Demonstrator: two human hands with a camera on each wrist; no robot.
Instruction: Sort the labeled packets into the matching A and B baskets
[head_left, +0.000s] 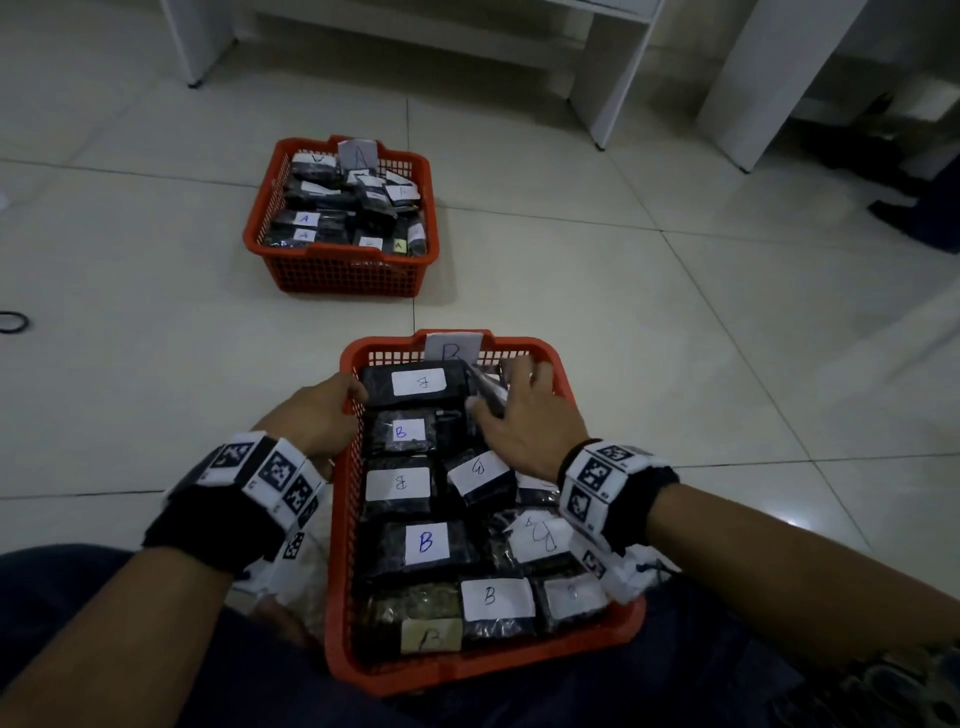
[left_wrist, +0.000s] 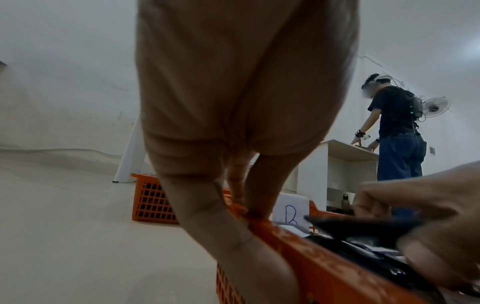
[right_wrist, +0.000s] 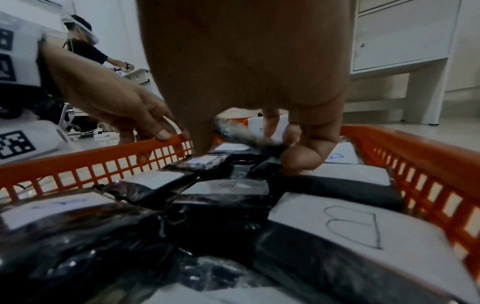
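Near basket (head_left: 608, 631): orange plastic mesh, on the person's lap, closest to the head camera; a paper tag marked B (head_left: 451, 347) stands at its far rim.
Contents: dark packets with white B labels, lying flat and packed side by side; one large B label (right_wrist: 350, 228) sits just under the right wrist.
Left hand (head_left: 317, 410): fingers curled over the left rim of the near basket, thumb on the outside, gripping it.
Right hand (head_left: 524, 415): over the far right corner of the near basket, thumb and fingers pinching a dark packet (head_left: 487, 393) held tilted just above the others.
Far basket (head_left: 340, 275): orange mesh, on the tiled floor well apart from the near one; tag marked A (head_left: 357, 153) at its far rim; filled with dark packets bearing A labels.
Background: white furniture legs; a second person stands at a white desk (left_wrist: 345, 152).
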